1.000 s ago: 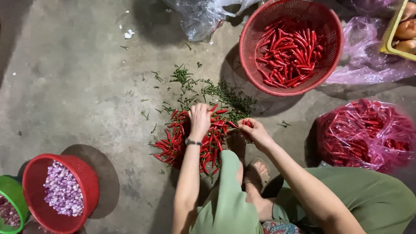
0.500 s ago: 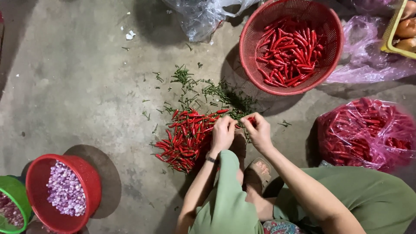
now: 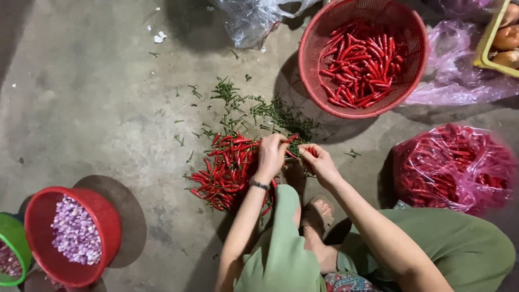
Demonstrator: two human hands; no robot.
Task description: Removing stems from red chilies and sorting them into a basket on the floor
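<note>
Left hand [image 3: 271, 156] and right hand [image 3: 319, 162]: meeting over the concrete floor [image 3: 92, 108], fingers of both pinching narrowly on one slim red chili pepper [image 3: 293, 137] spanning between them, just above the right edge of the heap.

One loose heap of red chili peppers [image 3: 224, 168]: lying mid-floor, touching the left hand.
One scatter of green stems [image 3: 259, 111]: spreading beyond the heap toward the far edge.
One round red mesh basket of stemmed chilies [image 3: 413, 70]: sitting at the far right.
One pink plastic bag of chilies [image 3: 454, 167]: resting at the right edge.
One red plastic bowl of purple shallots [image 3: 108, 216] and one green bowl [image 3: 16, 238]: crowding the near left corner.
Open floor: stretching along the left and far-left.
</note>
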